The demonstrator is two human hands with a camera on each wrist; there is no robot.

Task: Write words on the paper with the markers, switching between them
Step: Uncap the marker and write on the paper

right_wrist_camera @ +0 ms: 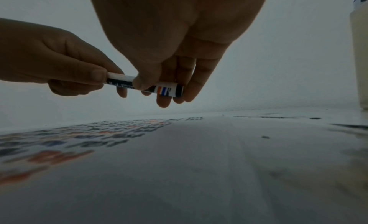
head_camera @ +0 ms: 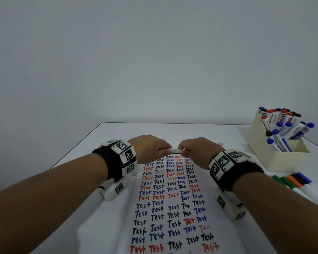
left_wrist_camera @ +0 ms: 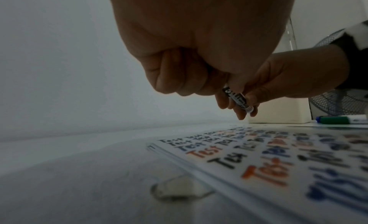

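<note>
**Two-handed hold on a marker above the written sheet**

The left hand pinches one end of the marker, thumb over curled fingers; the right hand clamps the other end between thumb and fingertips. The marker lies level, clear of the paper, over its far edge. Whether the cap is on cannot be told. The barrel appears light, rigid and smooth, so a firm pinch at each end should suit pulling or seating a cap. The paper, filled with "Test" rows, lies flat on the worktop. Spare markers stand in a box to the right.
</note>
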